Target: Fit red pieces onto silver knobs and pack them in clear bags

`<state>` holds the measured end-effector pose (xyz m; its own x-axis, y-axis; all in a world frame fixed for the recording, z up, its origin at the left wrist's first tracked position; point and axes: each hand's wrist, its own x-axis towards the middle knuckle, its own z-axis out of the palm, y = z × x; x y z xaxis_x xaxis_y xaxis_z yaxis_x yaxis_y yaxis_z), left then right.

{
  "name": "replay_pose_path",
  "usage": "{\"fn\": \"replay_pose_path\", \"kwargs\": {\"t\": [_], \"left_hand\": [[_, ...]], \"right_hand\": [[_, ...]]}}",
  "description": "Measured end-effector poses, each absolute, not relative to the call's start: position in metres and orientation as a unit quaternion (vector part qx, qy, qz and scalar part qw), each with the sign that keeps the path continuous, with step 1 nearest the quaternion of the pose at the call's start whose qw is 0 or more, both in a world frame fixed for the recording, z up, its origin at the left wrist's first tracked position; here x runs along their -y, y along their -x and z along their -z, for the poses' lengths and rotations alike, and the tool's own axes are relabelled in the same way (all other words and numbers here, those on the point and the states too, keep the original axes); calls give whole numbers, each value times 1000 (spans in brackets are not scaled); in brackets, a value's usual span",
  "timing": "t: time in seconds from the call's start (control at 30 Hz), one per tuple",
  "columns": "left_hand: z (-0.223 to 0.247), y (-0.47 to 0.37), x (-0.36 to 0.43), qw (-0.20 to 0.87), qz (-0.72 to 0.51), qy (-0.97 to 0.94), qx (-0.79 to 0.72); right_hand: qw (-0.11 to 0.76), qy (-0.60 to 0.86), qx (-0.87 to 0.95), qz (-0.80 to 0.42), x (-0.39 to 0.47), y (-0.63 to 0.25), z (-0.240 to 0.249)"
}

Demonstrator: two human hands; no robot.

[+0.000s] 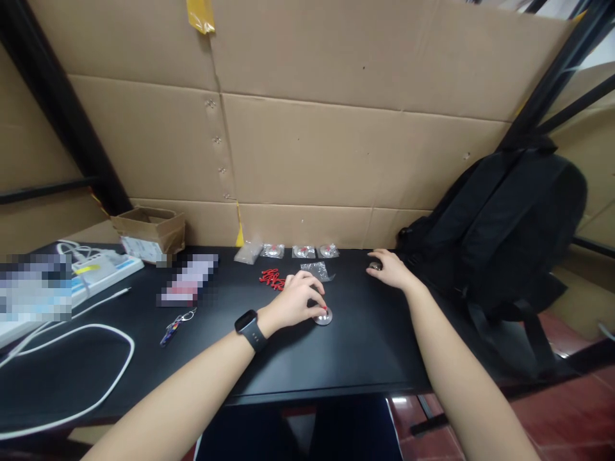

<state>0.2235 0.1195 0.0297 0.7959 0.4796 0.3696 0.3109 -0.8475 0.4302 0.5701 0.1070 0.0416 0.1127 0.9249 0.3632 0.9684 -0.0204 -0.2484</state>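
Note:
My left hand, with a dark watch on the wrist, is pinched at a round silver disc lying on the black table. A small red piece shows at its fingertips, over the disc. Further right, near the table's back edge, my right hand has thumb and fingers closed around a small, dark, shiny round object, partly hidden by them. A heap of red cord pieces lies just left of my left hand. Behind that hand rests a clear plastic bag.
Several clear packets with silver discs and red bits line the back edge. To the left are a keychain, a blurred flat item, a cardboard box, a power strip and white cable. A black backpack stands right.

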Motion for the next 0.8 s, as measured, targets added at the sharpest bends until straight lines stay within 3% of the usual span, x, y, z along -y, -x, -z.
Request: {"fn": "replay_pose_path", "kwargs": {"t": [0.1, 0.27, 0.47, 0.8], "left_hand": [[-39, -219, -125, 197, -243, -929, -196], [-62, -181, -163, 212, -394, -857, -257], [-52, -148, -190, 112, -175, -939, -275], [-28, -170, -183, 98, -196, -930, -295]], "right_hand": [[174, 737, 653, -8, -107, -599, -31], [174, 731, 658, -47, -108, -609, -29], [204, 736, 644, -47, -109, -603, -32], [237, 730, 638, -65, -105, -605, -34]]}}
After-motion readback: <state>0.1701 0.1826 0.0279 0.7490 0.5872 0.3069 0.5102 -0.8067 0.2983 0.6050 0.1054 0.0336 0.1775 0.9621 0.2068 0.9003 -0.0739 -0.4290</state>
